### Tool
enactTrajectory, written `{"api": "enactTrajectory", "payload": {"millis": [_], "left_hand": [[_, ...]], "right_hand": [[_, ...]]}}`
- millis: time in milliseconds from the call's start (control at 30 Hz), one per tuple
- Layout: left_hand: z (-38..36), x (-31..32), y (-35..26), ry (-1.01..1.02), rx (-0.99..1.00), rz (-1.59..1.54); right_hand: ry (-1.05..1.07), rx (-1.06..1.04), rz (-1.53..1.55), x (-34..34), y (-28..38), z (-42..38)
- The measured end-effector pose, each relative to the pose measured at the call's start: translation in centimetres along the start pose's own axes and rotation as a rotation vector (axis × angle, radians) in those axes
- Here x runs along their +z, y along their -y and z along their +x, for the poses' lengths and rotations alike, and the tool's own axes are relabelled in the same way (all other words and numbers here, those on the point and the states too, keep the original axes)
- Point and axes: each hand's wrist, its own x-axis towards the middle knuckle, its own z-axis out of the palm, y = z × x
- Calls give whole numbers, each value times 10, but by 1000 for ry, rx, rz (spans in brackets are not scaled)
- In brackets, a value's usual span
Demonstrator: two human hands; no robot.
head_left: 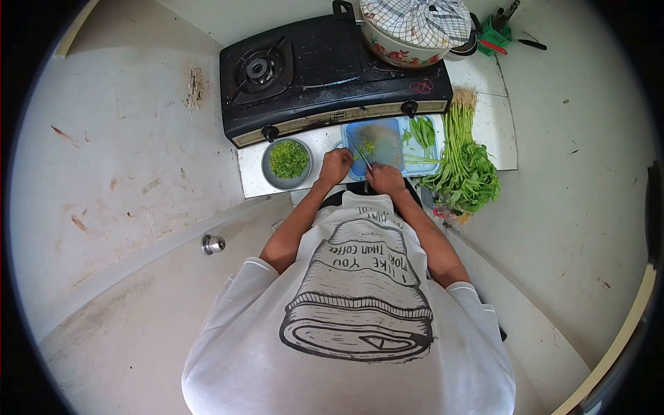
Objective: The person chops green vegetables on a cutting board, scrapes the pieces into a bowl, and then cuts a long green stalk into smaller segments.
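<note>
Gripped in the right hand, with fingers curled round the handle: a knife. Long and thin, lying on a slant, up and to the left from that hand, with the tip pointing away from the body, over the cutting board. On the left side of the blade, just beside it: the left hand, with fingers bent in close at the board's left edge. Maybe pinching a bit of green, but too small to tell for sure. On the board, just right of the blade: a little heap of chopped greens, ahead of the right hand.

Farther right, in the pale blue tray: loose leaves. Past those: a big bunch of leafy stems, with roots up by the stove and leaves toward the body. Both nearer to the right hand. Out left, nearer to the left hand: a round bowl of tiny cut greens. Most worth minding: how near to the left fingertips that slanting blade sits.
</note>
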Motion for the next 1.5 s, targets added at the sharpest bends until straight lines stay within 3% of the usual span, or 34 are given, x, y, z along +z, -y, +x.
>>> {"api": "enactTrajectory", "payload": {"millis": [567, 1500], "left_hand": [[1, 5, -1, 7, -4, 36], [-2, 11, 1, -68, 26, 14]], "right_hand": [[-44, -9, -39, 2, 2, -9], [63, -28, -49, -13, -11, -6]]}}
